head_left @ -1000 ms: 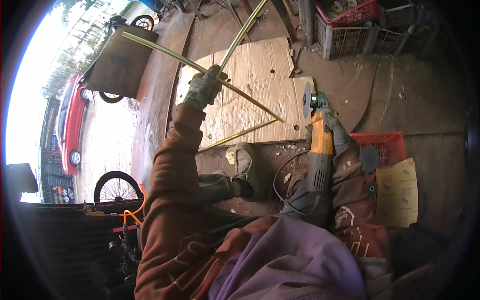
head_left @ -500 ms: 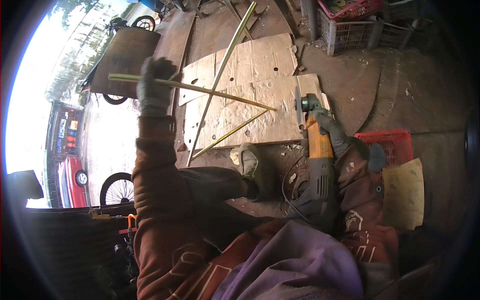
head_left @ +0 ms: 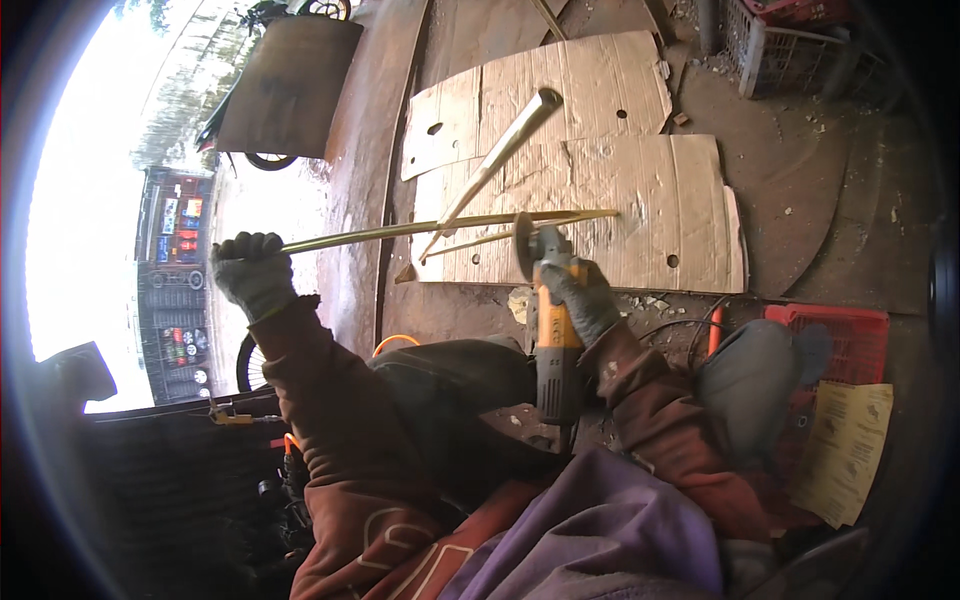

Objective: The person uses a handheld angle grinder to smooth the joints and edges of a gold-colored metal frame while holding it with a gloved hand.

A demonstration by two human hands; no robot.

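Observation:
My gloved left hand (head_left: 255, 272) is closed around the left end of a frame of gold-coloured metal tubes (head_left: 370, 234). One tube of it rises toward the upper right; another slants along below the held one, and they meet at the right end. My gloved right hand (head_left: 588, 302) grips a yellow and grey angle grinder (head_left: 557, 335), its body upright in the picture. The grinder's disc (head_left: 523, 247) is beside the held tube; whether it touches the tube I cannot tell.
Flattened cardboard sheets (head_left: 650, 225) lie on the brown floor under the frame. At the right are a red plastic crate (head_left: 850, 335) and a yellowish paper sheet (head_left: 845, 455). Grey crates (head_left: 790, 60) stand at the far right. A dark cable (head_left: 672, 322) runs behind my right forearm.
The tube frame has turned and tilted, with one tube now rising toward me. My left hand has moved lower and left to the tube's end. The grinder has come left to the frame.

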